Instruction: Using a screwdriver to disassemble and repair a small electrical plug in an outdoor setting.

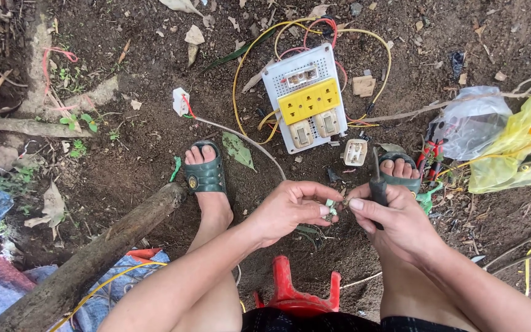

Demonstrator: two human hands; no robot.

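Above bare soil, left hand (290,209) pinching small green part (331,208), right hand (394,218) gripping screwdriver (377,184)

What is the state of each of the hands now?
Left hand: closed, pinching a small greenish part.
Right hand: closed, holding a dark-handled screwdriver.

The small pale part (331,208) pinched between both hands' fingertips is mostly hidden and too small to identify.
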